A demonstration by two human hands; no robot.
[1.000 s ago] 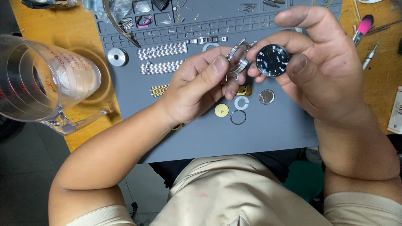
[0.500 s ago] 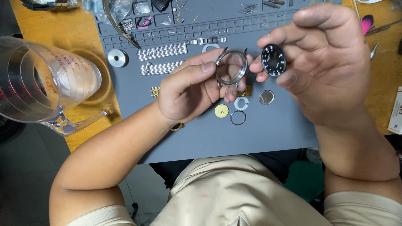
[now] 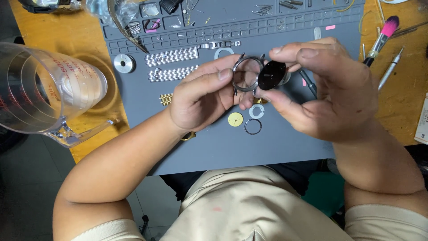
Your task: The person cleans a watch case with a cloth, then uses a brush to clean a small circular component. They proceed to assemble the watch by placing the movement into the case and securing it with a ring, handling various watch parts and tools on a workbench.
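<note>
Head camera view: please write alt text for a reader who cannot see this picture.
Over a grey work mat, the left hand holds a round metal watch case and the right hand holds a black round dial beside it. Small rings, a yellow disc and two metal bracelet strips lie on the mat; a clear measuring jug stands at the left.

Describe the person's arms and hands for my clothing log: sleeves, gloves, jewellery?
Both the left hand and right hand are bare: no gloves, rings or wristwatch visible. The forearms are uncovered, with short beige sleeves showing only at the upper arms. Fingernails are short and unpainted.
</note>
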